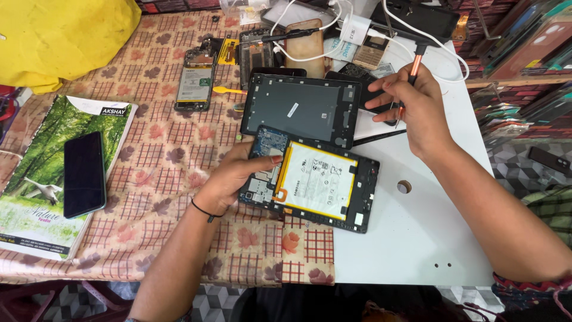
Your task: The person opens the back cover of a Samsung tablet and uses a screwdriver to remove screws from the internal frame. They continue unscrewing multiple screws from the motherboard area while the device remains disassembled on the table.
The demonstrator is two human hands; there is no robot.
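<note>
The left hand (229, 179) comes in from the bottom with the arm bent, and a thin black band sits on the wrist. Its fingers curl around the left edge of the open tablet (310, 177), and the thumb presses down on the blue circuit board (269, 143) at the top corner. The tablet lies flat near the middle of the worktop (411, 238), half on the checked cloth (155, 149) and half on the white part. Its big white and yellow battery (316, 179) faces up.

The right hand (417, 107) reaches in from the right side and is lifted a little above the worktop. It pinches a thin orange-and-black tool (415, 62) that stands almost straight up, and the other fingers stretch out to the left.

The dark grey back cover (301, 110) lies just behind the tablet. A black phone (84, 174) rests on a green book (53, 173) far to the left
</note>
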